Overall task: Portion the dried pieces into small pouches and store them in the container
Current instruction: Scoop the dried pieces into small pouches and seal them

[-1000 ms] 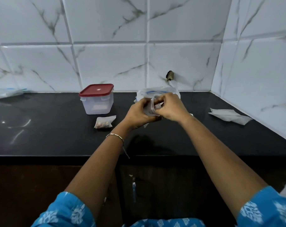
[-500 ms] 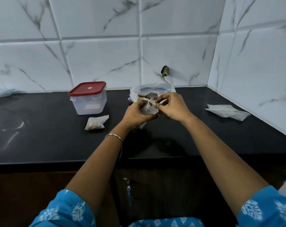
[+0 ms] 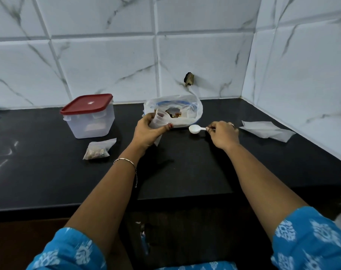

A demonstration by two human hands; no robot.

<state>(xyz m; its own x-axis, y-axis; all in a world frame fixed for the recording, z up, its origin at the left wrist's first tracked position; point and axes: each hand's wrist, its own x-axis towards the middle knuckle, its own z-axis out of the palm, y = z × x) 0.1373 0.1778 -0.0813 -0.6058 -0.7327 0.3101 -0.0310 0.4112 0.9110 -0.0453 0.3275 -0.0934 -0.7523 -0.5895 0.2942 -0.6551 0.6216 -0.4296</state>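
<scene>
My left hand (image 3: 149, 130) holds a small clear pouch (image 3: 159, 120) with its mouth held apart, just in front of the big plastic bag (image 3: 193, 110) of dried pieces at the back of the counter. My right hand (image 3: 223, 134) pinches the handle of a white plastic spoon (image 3: 195, 129) that lies on the counter to the right of the bag. A filled pouch (image 3: 97, 150) lies on the counter to the left. Behind that pouch stands a clear container (image 3: 89, 121) with a red lid, closed.
A stack of flat unfilled pouches (image 3: 267, 130) lies at the right near the side wall. The black counter (image 3: 39, 172) ends in tiled walls at the back and right. A dark stub (image 3: 189, 78) sticks out of the back wall above the bag.
Both hands were together on the small pouch. Now my right hand has let go, moved right and taken the spoon's handle; my left hand keeps the pouch.
</scene>
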